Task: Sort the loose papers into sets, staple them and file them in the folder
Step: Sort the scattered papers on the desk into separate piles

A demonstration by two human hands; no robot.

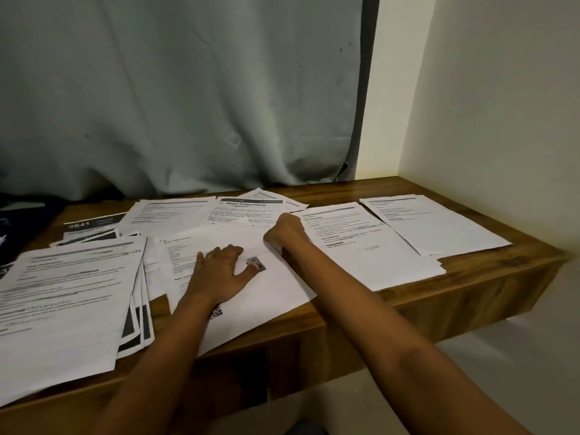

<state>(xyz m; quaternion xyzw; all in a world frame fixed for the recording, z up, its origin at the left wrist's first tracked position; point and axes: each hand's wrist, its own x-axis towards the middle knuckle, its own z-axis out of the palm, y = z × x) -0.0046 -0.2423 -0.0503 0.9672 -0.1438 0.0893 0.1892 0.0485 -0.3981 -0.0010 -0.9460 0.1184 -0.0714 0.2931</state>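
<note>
Covering most of a wooden desk (470, 277), the loose papers (175, 215) lie in overlapping groups across the lower half of the head view. A thick fanned stack (69, 302) fills the lower left and hangs over the desk's near edge. Above it, a dark-headed sheet marked "2641" (91, 226) lies toward the left. A page titled "Water Potted Plants" (248, 211) sits at the centre back, and two further groups (361, 246) and (439, 227) spread toward the right end of the desk. In the middle lies a large central sheet (270, 293), angled, with its lower corner past the desk edge. The left hand (219, 271) rests flat on this sheet with fingers spread and relaxed, a ring on one finger. Its thumb touches a small grey object (263, 267) too small to identify. The right hand (285, 233) is curled into a fist at the sheet's upper right edge. I cannot tell whether it pinches the paper or merely presses there. A grey-green curtain (188, 89) fills the upper left and centre, a pale wall (502, 105) the upper right, and something dark blue (9, 243) shows at the left edge.
</note>
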